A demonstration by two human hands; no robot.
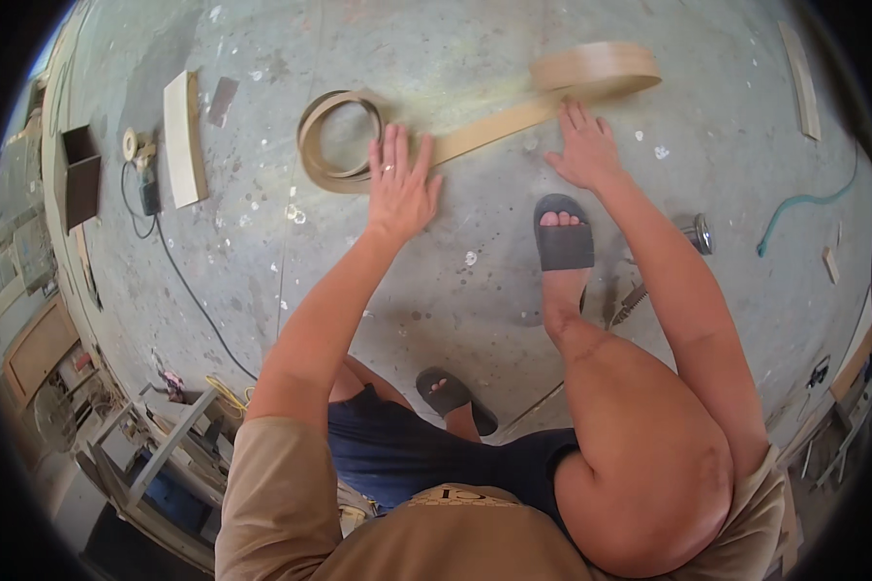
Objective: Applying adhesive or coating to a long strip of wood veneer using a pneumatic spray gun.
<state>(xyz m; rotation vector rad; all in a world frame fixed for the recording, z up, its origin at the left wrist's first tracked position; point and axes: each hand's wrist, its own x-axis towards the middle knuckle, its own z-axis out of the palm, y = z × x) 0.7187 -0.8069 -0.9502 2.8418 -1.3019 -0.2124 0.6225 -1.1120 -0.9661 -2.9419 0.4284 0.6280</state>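
A wood-coloured band [494, 129], like edge banding, lies stretched across the floor between two coils. Its loose left coil [310, 150] stands on edge with a dark inner face, while the wider right coil [591, 70] sits farther away. My left hand [402, 192], with a ring on one finger, rests flat at the band beside the left coil, fingers extended. Beside the right coil, my right hand [588, 155] is spread out, its fingertips at the band's lower edge. Neither hand is wrapped around anything.
On the left are a pale board [183, 140], a corded power tool [147, 179] and a dark brown box [80, 179]. A metal tool [700, 234] lies partly behind my right arm. Farther right are a green hose [794, 206] and a wooden slat [800, 82].
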